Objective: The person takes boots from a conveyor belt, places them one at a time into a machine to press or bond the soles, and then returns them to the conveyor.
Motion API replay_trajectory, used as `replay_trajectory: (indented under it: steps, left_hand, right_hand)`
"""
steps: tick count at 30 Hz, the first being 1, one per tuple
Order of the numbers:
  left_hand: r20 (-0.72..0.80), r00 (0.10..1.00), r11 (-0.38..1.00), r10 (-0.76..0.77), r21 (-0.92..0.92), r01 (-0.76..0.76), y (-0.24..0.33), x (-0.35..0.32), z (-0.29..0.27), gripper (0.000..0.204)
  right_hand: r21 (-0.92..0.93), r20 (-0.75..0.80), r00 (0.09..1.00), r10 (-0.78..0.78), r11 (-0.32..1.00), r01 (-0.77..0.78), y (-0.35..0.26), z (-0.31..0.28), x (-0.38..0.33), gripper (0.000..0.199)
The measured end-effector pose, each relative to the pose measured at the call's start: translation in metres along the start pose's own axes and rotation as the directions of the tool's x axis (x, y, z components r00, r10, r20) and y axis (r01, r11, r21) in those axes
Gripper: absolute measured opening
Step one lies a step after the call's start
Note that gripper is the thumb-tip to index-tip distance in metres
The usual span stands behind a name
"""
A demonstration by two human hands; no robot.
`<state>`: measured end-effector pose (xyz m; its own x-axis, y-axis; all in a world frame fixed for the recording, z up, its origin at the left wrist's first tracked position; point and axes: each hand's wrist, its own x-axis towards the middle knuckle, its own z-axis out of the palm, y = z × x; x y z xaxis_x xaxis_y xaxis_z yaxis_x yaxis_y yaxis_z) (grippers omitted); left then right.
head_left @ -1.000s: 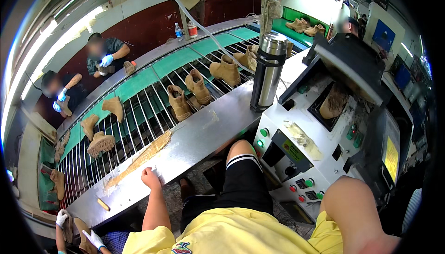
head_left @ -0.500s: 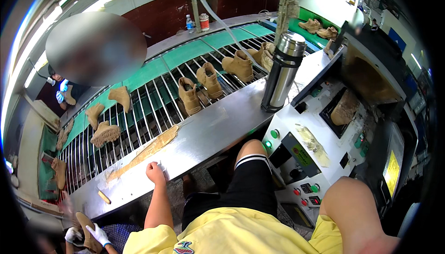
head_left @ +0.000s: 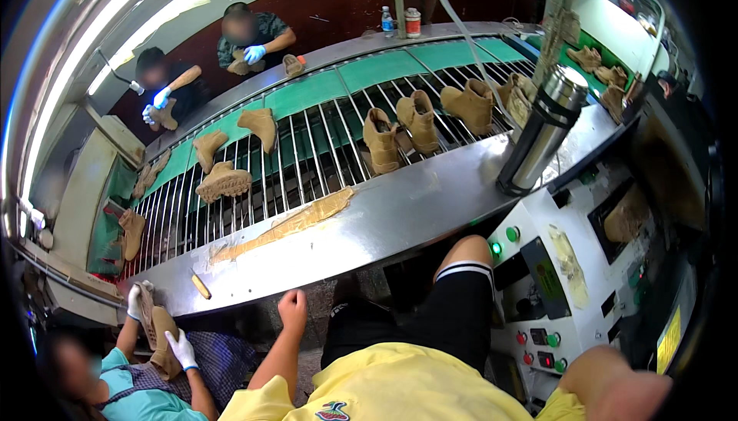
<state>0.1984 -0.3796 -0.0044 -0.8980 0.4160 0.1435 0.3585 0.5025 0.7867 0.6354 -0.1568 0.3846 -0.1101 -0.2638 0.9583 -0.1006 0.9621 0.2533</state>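
- The left hand, low in the frame just left of centre, is curled into a loose fist with nothing in it; it sits just under the near edge of the long brushed-steel conveyor ledge, and whether it touches the edge cannot be told.
- The right hand is out of view; only the bare right forearm shows at the lower right, so its grip cannot be told.
- On the ledge above the left hand lies a long tan strip of residue, with a small tan scrap to its left.
- Beyond the ledge, tan suede boots stand and lie on the steel roller bars across the middle of the frame, backed by a green belt.
- A tall stainless-steel flask with a black band stands upright on the ledge at centre right.
- At lower right a white control panel carries green and red round buttons and a yellow rectangular label near its right edge.
- At lower left a co-worker's white-gloved hands hold a tan boot.
- At upper left two more people in blue gloves handle boots.
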Motion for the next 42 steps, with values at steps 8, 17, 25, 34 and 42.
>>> replay_trajectory:
  steps: [8, 17, 25, 34, 42]
  left_hand:
    - [0.331, 0.322, 0.456, -0.887, 0.742, 0.492, -0.165, -0.185, -0.006, 0.036]
    - [0.43, 0.326, 0.539, -0.842, 0.706, 0.459, -0.122, -0.034, 0.008, 0.039]
    - [0.511, 0.44, 0.665, -0.738, 0.658, 0.353, -0.057, 0.096, -0.004, 0.042]
    - [0.612, 0.467, 0.736, -0.638, 0.663, 0.136, -0.04, 0.107, -0.001, 0.045]
    - [0.716, 0.462, 0.768, -0.524, 0.631, -0.106, -0.028, 0.091, 0.033, 0.048]
  right_hand:
    - [-0.545, 0.09, -0.383, 0.919, -0.276, -0.791, -0.057, 0.06, -0.388, 0.01]
    - [-0.835, -0.115, -0.54, 0.834, -0.375, -0.402, -0.098, 0.116, -0.451, 0.011]
    - [-0.806, -0.275, -0.616, 0.738, -0.527, -0.272, -0.089, 0.134, -0.433, 0.013]
    - [-0.773, -0.296, -0.633, 0.716, -0.569, -0.282, -0.113, 0.12, -0.454, 0.014]
    - [-0.733, -0.25, -0.586, 0.771, -0.546, -0.406, -0.128, 0.085, -0.484, 0.016]
